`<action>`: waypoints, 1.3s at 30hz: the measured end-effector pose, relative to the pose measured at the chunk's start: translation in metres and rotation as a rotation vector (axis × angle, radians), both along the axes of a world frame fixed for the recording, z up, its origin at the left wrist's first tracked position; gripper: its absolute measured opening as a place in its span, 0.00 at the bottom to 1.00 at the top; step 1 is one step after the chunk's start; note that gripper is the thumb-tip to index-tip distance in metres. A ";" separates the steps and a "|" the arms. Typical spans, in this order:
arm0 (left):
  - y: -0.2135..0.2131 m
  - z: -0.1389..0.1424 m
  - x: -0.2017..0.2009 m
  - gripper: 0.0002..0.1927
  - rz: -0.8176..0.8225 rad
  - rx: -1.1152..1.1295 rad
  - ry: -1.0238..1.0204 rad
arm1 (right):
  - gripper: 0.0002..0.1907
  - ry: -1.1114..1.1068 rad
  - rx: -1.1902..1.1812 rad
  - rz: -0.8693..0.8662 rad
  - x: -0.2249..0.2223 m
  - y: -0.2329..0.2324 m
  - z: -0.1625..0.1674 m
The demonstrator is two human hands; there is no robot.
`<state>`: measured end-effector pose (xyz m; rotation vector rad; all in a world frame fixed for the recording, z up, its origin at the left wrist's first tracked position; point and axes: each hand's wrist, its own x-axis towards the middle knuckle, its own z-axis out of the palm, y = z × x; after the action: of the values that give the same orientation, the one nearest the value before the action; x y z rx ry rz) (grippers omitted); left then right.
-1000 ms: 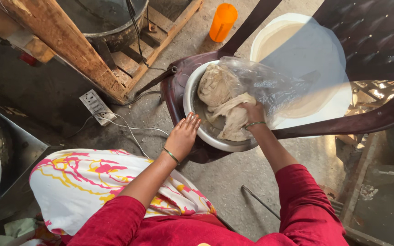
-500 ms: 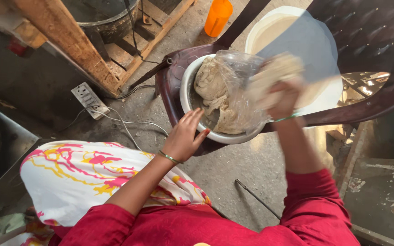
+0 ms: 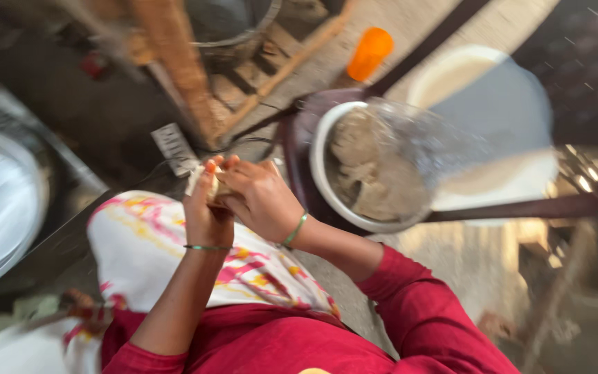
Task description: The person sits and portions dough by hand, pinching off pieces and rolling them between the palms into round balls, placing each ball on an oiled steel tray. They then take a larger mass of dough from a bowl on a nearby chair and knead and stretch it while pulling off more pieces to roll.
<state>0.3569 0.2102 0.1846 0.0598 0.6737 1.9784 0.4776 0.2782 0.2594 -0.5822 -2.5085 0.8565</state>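
Near the middle of the frame, a little left of centre, both hands meet over the person's lap and close around a small pale lump of dough point(image 3: 210, 185). The left hand point(image 3: 205, 215) cups it from below with the fingers curled up around it, a thin green bangle at the wrist; the right hand point(image 3: 261, 201) presses against it from the right side, fingers folded over the top, a green bangle on that wrist too. Only a sliver of the lump shows between the fingers, and the picture is blurred by motion, so its exact shape cannot be told. Just to the right of the hands, in the centre of the frame, a round metal bowl point(image 3: 327, 201) holds a larger mass of greyish dough point(image 3: 372, 173), with a clear plastic sheet point(image 3: 444, 149) lying over its right part. Beyond it, in the upper right, stands a white bucket point(image 3: 451, 69), and an orange cup point(image 3: 370, 53) sits at the top centre. A white cloth with pink and yellow pattern point(image 3: 153, 242) covers the lap at lower left, and a white power strip point(image 3: 174, 147) lies on the floor above it.
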 end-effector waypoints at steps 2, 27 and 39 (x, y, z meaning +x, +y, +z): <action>-0.015 0.004 -0.037 0.12 0.104 0.009 0.024 | 0.22 -0.007 -0.011 0.005 -0.043 -0.008 0.001; -0.284 -0.133 -0.359 0.25 0.669 -0.447 0.632 | 0.28 0.104 -0.510 0.030 -0.471 -0.227 -0.206; -0.276 -0.075 -0.360 0.43 0.319 -0.868 1.201 | 0.19 0.345 -0.536 0.275 -0.485 -0.221 -0.189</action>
<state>-0.0036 -0.0659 0.1091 0.6677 2.3635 1.6042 -0.0070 0.0568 0.0703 -0.2142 -2.0654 1.6051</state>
